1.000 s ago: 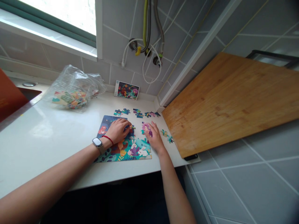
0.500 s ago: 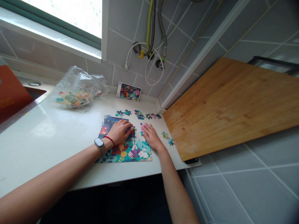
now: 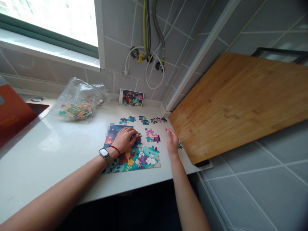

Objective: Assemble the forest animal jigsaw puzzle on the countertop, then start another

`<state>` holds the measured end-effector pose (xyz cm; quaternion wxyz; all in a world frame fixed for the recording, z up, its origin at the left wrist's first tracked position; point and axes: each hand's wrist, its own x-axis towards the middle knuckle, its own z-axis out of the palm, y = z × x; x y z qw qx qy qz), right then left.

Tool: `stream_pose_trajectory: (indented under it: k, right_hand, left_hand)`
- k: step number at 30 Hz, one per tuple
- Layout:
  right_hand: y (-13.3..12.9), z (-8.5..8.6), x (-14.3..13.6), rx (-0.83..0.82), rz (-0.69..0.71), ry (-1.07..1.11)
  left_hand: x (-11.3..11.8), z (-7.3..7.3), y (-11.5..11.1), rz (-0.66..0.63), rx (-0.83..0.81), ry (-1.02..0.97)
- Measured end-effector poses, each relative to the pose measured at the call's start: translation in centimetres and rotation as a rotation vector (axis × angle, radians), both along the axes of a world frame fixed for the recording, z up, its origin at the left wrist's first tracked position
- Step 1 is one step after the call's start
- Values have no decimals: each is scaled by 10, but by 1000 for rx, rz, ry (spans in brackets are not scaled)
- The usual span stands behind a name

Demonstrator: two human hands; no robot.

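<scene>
A partly joined jigsaw puzzle [image 3: 146, 157] with white rabbits and flowers lies on the white counter. My left hand [image 3: 125, 139] rests palm down on its upper part, fingers stretched, near the right edge of the dark blue section. Right of those fingers, a small joined pink and purple section [image 3: 152, 135] lies apart from the main puzzle. My right hand [image 3: 172, 142] is right of this section, fingers extended and apparently holding nothing. A teal puzzle piece [image 3: 180, 145] shows partly behind it. Several loose pieces [image 3: 144, 120] lie in a row beyond the puzzle.
A clear plastic bag [image 3: 79, 102] with more pieces sits at the back left. The picture card [image 3: 131, 98] leans on the tiled wall. A wooden board [image 3: 240, 106] stands along the right side. An orange box [image 3: 13, 110] is at far left. Hoses [image 3: 147, 32] hang above.
My right hand has moved right, off the pink section, which now shows in full, and covers the loose pieces near the board. My left hand stays on the puzzle. The view has shifted slightly.
</scene>
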<state>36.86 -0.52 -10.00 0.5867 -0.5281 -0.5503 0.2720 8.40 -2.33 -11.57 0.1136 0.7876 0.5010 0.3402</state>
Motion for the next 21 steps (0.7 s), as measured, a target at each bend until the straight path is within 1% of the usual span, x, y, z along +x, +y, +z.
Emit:
stream_pose_trajectory:
  k: [2,3,7,9,15,21]
  right_hand:
    - [1,1,3,-53,-107,188]
    - [1,1,3,-75,-117,262]
    - [0,7,-3,-124,5,480]
    - [0,11,-5,-139,40,576]
    - [2,16,1,-199,13,858]
    - [4,19,4,-248,45,1017]
  left_hand:
    - [0,0,0,-13,2,3]
    - [0,0,0,-18,2,8]
    - [-1,1,0,-37,11,30]
    - [-1,2,0,-48,14,36]
    - [-2,3,1,-43,5,55]
    - [-2,3,2,-35,-1,72]
